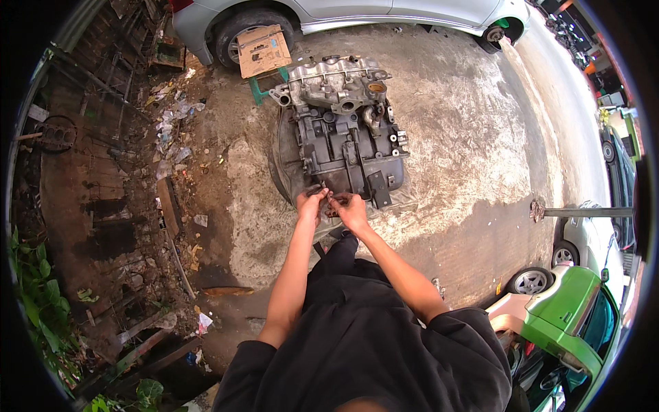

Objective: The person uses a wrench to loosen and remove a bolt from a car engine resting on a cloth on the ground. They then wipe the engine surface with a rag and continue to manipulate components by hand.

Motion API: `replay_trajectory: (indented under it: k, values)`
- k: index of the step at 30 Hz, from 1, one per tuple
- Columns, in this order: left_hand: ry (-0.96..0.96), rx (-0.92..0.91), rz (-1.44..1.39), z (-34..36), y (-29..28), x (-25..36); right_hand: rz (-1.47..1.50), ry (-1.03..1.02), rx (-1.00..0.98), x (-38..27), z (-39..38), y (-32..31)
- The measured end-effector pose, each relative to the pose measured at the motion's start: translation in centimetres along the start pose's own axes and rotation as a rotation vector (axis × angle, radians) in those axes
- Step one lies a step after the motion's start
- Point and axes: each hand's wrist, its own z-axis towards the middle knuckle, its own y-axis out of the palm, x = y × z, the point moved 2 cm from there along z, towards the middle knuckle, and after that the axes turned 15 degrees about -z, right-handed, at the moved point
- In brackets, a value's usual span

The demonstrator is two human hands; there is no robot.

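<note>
A dark grey car engine (329, 147) lies on the ground in front of me, with a silvery cast-metal part (329, 71) along its far end. Close to its near edge, my left hand (311, 204) is closed in a pinch. Beside it, my right hand (351, 210) is closed too, its fingertips nearly meeting the left ones. Between them is a small dark piece, too small to make out. A flat dark bracket (379, 190) sticks out of the engine to the right of my hands. The engine rests over a black tyre (276, 161), mostly hidden.
Beyond the engine, a cardboard piece (264, 51) sits on a green stool (257, 90) by a silver car (343, 15). Litter (175, 123) and planks (169, 206) line the left side. A green vehicle (573, 309) stands at lower right, near a metal post (583, 212).
</note>
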Motion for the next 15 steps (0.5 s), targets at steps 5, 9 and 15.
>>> replay_trajectory:
  k: [5,9,15]
  values:
    - [-0.129,0.015,-0.135,2.9,-0.5,-2.9,-0.165,-0.041,-0.117,0.0,3.3,-4.7]
    - [-0.185,-0.031,-0.164,4.5,0.3,-3.9,-0.144,-0.060,-0.051,-0.8,9.4,-10.6]
    - [-0.244,-0.119,-0.342,4.1,1.1,-3.8,-0.496,-0.285,-0.099,-3.8,17.1,-13.6]
